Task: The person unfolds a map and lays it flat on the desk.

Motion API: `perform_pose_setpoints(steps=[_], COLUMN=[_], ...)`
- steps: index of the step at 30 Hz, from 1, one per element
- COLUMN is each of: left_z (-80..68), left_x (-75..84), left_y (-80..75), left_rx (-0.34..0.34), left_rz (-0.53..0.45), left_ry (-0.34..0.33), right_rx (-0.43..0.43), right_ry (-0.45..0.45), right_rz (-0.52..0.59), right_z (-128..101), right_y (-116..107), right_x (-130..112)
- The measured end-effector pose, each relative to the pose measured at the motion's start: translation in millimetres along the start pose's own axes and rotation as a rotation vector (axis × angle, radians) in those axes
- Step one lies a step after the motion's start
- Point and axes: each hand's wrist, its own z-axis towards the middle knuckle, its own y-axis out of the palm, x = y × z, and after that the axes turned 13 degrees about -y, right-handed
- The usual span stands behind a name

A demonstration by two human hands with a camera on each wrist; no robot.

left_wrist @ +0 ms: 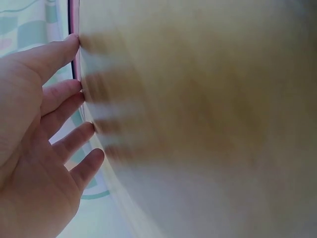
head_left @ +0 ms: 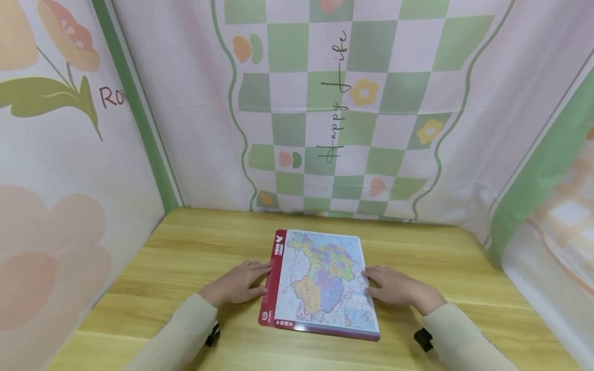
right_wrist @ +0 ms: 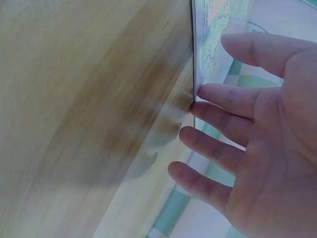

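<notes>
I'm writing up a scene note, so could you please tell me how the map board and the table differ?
The map board is multicoloured, with a red strip along one side; the table is yellowish with wood grain.
The map board is much smaller, covering only part of the table.
Both have flat tops and visibly rounded corners.

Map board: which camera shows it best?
The head view shows nearly the whole map board, face up. The right wrist view catches a strip of its face and edge; the left wrist view, only its edge.
</notes>
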Motion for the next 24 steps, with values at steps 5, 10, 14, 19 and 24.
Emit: perform_pose_setpoints(steps=[5,10,14,19,24], left_z=[-0.6,-0.6,1.0,4.2,3.4], left_x=[0.1,-0.6,-1.2,-0.6,3.5], left_y=[0.2,0.9,0.5,-2.1,-7.3], left_rx=[0.001,0.004,0.000,-0.016,-0.048], left_rz=[0.004,0.001,-0.047,-0.248,-0.429], left_ry=[0.001,0.004,0.011,-0.020,-0.147], right_rx=[-0.001,0.003,0.032,0.117,0.168], right_ry=[-0.004,0.001,-0.007,-0.037,-0.067], right_rz=[-0.002,0.000,-0.001,0.078,0.167], right_z=[0.1,0.0,0.6,1.4,1.0], right_y=[-0.1,0.5,0.7,2.6,3.4], right_x=[1.6,2.0,3.4,5.5,5.9])
